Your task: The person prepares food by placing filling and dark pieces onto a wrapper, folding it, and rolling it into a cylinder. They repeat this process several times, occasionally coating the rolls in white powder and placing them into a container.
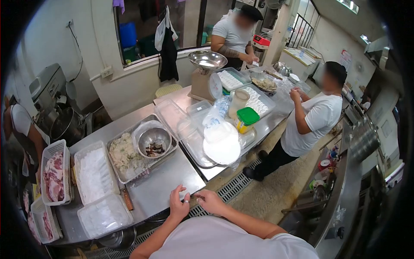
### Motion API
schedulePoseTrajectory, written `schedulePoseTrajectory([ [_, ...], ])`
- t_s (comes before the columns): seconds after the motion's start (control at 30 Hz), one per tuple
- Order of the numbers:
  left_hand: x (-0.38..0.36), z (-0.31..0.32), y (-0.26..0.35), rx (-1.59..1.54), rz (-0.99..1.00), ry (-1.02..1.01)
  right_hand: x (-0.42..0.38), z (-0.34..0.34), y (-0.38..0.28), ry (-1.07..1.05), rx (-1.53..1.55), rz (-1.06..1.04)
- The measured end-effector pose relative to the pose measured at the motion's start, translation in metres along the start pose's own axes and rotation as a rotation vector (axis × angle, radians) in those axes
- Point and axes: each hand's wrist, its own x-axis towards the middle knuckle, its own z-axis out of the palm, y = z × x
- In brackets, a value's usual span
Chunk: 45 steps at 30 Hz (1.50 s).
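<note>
In this kitchen, a stainless-steel bench (174,172) is fronting the wearer. The left hand (179,203) and right hand (211,202) are hovering by its near edge, fingers part-curled; whether they are gripping anything small cannot be told. Beyond, a metal bowl (152,137) is resting in a tray (175,146) beside pale mixture (127,153), presumably keeping both within reach.

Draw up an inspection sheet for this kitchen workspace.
Surface: steel table, bare near the hands.
Job's things: metal tray of pale mix; steel bowl in it, holding dark pieces.
Clutter: scale and green-lidded jar farther along.
Hands: left hand and right hand close together by the table edge; anything held is too small to tell.
Cables: dark cord on the wall above the mixer.
Surroundings: co-worker behind the counter, another opposite.
</note>
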Motion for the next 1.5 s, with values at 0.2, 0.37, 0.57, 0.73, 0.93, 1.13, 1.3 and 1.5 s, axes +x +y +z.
schedulePoseTrajectory([
  [0.2,0.0,-0.013,-0.028,-0.154,-0.093,-0.014,0.016,0.029,-0.015,-0.004,-0.049,-0.024],
  [0.37,0.009,-0.017,-0.03,-0.189,-0.124,-0.032,0.024,0.032,-0.017,0.036,-0.04,0.015],
  [0.57,0.032,-0.018,-0.048,-0.134,-0.218,-0.149,0.051,0.011,-0.01,0.095,-0.069,-0.037],
  [0.73,0.063,-0.017,-0.024,-0.09,-0.205,-0.251,0.07,-0.012,-0.012,0.096,-0.07,0.021],
  [0.93,0.082,0.001,0.001,-0.107,-0.226,-0.285,0.091,-0.072,0.01,0.224,-0.175,0.133],
  [1.13,0.085,0.013,0.007,-0.074,-0.271,-0.279,0.131,-0.115,0.069,0.402,-0.445,0.125],
  [1.3,0.085,0.023,0.013,-0.09,-0.299,-0.287,0.146,-0.121,0.091,0.282,-0.56,0.22],
  [1.5,0.081,0.026,0.013,-0.062,-0.322,-0.274,0.145,-0.126,0.065,0.468,-0.281,0.285],
])
